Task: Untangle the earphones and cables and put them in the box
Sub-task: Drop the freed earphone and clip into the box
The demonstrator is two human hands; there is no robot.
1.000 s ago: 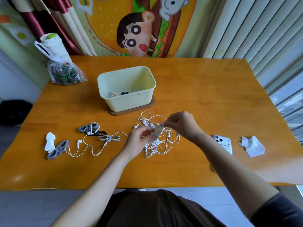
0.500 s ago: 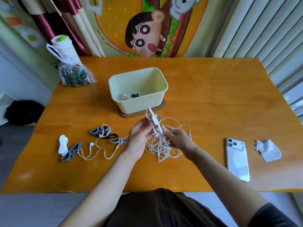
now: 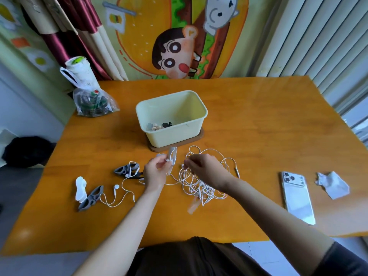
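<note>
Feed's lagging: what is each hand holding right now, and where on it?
The left hand pinches a blurred white piece by its lower end. The right hand pinches the white cable tangle at its upper left edge.

My orange wooden worktop (image 3: 258,126) stands against a wall hung with a bright cartoon cloth (image 3: 179,46) of a dark-haired boy inside a burger, and to its left a dark red and cream curtain (image 3: 83,32) hangs in folds. On my right, white vertical blinds (image 3: 318,36) cover a window, and pale daylight lies as a sheen on the wood. Grey floor (image 3: 12,184) shows past the left edge, where a black bundle (image 3: 25,151) lies.
</note>
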